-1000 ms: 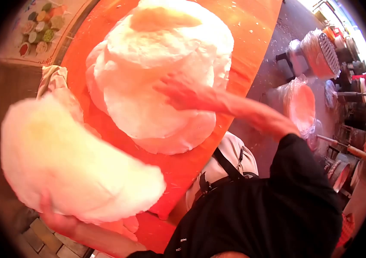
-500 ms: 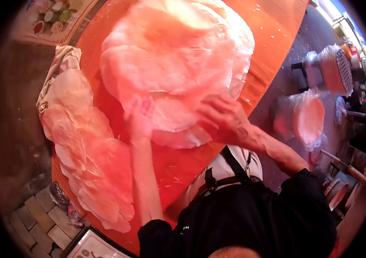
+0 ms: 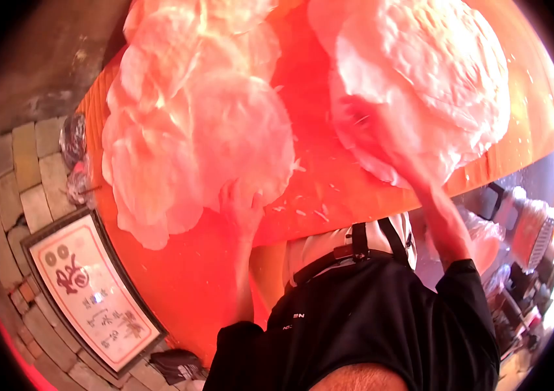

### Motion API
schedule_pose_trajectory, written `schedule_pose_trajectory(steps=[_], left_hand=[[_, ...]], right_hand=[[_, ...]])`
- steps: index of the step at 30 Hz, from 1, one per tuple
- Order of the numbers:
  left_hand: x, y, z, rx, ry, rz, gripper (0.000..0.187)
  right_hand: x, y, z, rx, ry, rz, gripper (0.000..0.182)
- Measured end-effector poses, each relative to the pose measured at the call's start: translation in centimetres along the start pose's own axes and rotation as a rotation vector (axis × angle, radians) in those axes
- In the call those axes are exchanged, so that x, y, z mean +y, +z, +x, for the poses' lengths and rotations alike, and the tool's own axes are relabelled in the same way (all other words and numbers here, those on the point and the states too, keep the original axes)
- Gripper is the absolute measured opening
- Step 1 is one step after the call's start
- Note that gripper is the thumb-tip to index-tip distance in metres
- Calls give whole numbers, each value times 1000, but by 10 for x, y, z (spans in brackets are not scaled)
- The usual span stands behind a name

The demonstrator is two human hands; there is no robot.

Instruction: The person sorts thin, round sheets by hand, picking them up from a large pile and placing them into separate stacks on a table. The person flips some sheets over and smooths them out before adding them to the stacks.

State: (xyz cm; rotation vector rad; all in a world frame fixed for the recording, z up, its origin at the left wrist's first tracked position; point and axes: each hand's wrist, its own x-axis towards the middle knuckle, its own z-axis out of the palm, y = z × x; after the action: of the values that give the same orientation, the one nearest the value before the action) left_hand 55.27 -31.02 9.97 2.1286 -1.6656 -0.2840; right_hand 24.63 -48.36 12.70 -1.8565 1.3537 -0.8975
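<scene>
Thin round pale sheets (image 3: 166, 124) overlap in a long pile on the left of the orange-red tabletop (image 3: 303, 189). My left hand (image 3: 243, 203) touches the lower edge of a round sheet at that pile's right side; its fingers look bent at the edge, and whether they pinch it is unclear. A larger, thicker round stack (image 3: 426, 78) of similar sheets lies on the right. Over this stack's lower left part is my right hand (image 3: 371, 124), smeared by motion, its fingers hard to make out.
A framed sign (image 3: 94, 293) stands at the lower left beside brick paving (image 3: 6, 195). Plastic-wrapped items (image 3: 76, 153) sit by the table's left edge. Past the right edge are a plastic-covered container (image 3: 531, 228) and assorted clutter.
The view has swung left, bringing the sign into full sight. My left hand has gone from the round stack to the left pile. My right hand remains at the round stack.
</scene>
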Motion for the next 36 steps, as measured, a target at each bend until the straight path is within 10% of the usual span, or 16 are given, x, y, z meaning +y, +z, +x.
schedule_pose_trajectory(steps=[4, 8, 21, 25, 28, 32, 36], left_hand=[[-69, -2, -2, 203, -49, 103, 51], [-130, -20, 13, 201, -155, 260, 53], [-160, -40, 23, 226, -33, 346, 38], [-174, -49, 24, 285, -34, 195, 21], [-169, -62, 19, 86, -154, 186, 16], [-196, -91, 12, 317, -208, -91, 15], [-179, -165, 8, 555, -211, 6, 18]], right_hand=[[-10, 113, 12, -284, 67, 57, 62], [-27, 143, 28, -155, 705, 798, 56], [-40, 146, 33, -59, 349, 63, 50], [-7, 163, 54, 157, -143, 19, 41], [-9, 164, 68, 24, 85, 14, 35], [-27, 154, 77, -363, 516, 534, 26], [-91, 135, 53, -259, 21, 275, 24]])
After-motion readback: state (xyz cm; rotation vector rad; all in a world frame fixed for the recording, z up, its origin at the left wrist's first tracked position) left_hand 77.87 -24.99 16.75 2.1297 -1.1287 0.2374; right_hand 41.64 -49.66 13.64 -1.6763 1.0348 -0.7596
